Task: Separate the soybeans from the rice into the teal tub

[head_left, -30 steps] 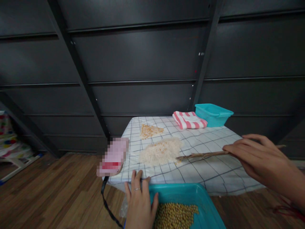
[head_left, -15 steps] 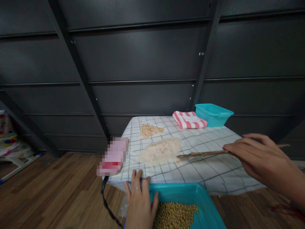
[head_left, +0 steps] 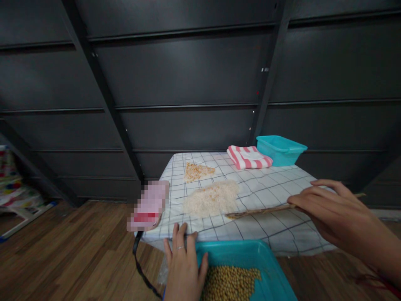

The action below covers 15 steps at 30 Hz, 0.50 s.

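My right hand [head_left: 332, 213] is closed around a thin brown stick [head_left: 263, 211], its far tip resting on the checked cloth by a few yellow grains. Just beyond that tip spreads a pile of white rice [head_left: 213, 200] with some yellow kernels on top. My left hand [head_left: 184, 263], wearing a ring, lies with fingers spread over the left rim of a teal basin [head_left: 269, 267]. Round brownish-yellow beans [head_left: 232, 282] lie inside the basin. A smaller patch of yellow kernels mixed with rice [head_left: 197, 172] sits farther back on the cloth.
A folded pink-and-white striped towel [head_left: 249, 157] and a second teal basin [head_left: 280, 150] stand at the table's back right. On the left edge lies a blurred pink object [head_left: 150, 205] with a black strap [head_left: 140, 267]. A dark panelled wall [head_left: 188, 75] rises behind.
My right hand has moved left and slightly toward me, drawing the stick's tip to the near edge of the rice and over the loose yellow grains. My left hand stays put.
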Each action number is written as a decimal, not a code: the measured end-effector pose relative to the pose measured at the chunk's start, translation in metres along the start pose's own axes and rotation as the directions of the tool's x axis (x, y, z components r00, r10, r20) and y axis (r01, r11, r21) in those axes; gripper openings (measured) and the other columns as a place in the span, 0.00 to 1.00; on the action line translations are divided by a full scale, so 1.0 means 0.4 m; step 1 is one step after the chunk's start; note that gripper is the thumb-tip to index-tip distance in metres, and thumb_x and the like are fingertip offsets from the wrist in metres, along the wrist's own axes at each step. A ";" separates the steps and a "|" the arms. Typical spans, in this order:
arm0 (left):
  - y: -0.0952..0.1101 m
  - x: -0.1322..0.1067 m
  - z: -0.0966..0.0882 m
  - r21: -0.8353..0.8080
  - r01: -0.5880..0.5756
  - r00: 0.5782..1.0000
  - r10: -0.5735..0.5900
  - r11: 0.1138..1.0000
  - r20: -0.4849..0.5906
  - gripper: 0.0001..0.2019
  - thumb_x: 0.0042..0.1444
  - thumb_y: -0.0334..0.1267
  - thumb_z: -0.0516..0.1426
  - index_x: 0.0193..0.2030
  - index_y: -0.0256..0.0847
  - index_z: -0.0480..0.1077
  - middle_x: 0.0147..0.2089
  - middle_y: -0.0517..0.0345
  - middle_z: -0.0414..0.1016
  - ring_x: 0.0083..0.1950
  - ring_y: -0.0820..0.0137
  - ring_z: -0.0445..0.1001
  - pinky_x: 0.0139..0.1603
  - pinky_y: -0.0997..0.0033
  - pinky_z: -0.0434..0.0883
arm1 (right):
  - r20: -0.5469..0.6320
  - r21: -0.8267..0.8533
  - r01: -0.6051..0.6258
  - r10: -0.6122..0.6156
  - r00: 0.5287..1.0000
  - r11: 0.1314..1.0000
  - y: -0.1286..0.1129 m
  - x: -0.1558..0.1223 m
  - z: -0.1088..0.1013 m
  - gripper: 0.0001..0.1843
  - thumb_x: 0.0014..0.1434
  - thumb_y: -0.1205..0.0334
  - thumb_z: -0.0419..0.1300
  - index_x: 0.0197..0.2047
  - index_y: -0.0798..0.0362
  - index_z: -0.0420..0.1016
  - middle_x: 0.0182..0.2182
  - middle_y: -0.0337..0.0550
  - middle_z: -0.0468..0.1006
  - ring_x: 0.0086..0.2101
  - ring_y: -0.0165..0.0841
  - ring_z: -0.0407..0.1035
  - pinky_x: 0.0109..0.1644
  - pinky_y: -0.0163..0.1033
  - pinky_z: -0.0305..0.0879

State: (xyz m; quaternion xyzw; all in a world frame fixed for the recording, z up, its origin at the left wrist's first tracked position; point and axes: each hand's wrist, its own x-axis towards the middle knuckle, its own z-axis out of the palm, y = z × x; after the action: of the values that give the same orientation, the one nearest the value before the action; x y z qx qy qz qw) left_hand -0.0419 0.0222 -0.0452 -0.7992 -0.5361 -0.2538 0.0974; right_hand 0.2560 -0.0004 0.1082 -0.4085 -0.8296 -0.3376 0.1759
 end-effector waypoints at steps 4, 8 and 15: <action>0.002 0.003 0.000 0.013 -0.010 1.000 0.010 1.000 -0.014 0.12 0.55 0.37 0.47 0.46 0.38 0.60 0.56 0.37 0.57 0.60 0.44 0.52 0.48 0.34 0.61 | 0.016 0.024 -0.016 0.016 1.000 1.000 -0.002 0.000 -0.006 0.19 0.48 0.78 0.43 0.36 0.50 0.65 0.27 0.37 0.73 0.30 0.30 0.67 0.45 0.43 0.55; 0.004 0.007 -0.001 0.007 -0.018 1.000 0.018 1.000 -0.012 0.12 0.55 0.36 0.47 0.46 0.37 0.60 0.55 0.36 0.57 0.60 0.43 0.53 0.47 0.33 0.61 | 0.024 0.063 -0.035 0.034 0.999 0.997 0.003 -0.012 -0.004 0.19 0.50 0.78 0.42 0.38 0.49 0.65 0.27 0.36 0.72 0.31 0.30 0.66 0.46 0.44 0.54; 0.003 0.005 0.000 -0.001 -0.011 1.000 0.011 1.000 -0.006 0.12 0.55 0.36 0.47 0.46 0.37 0.61 0.55 0.37 0.58 0.60 0.44 0.52 0.48 0.34 0.61 | -0.006 -0.005 0.005 -0.005 1.000 1.000 0.002 -0.005 -0.014 0.18 0.51 0.78 0.43 0.38 0.49 0.64 0.26 0.35 0.73 0.29 0.29 0.67 0.44 0.43 0.55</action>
State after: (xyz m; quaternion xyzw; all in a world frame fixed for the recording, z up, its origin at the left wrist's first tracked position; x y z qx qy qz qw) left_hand -0.0401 0.0232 -0.0443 -0.8015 -0.5312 -0.2559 0.0999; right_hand 0.2582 -0.0051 0.1113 -0.4060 -0.8291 -0.3413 0.1766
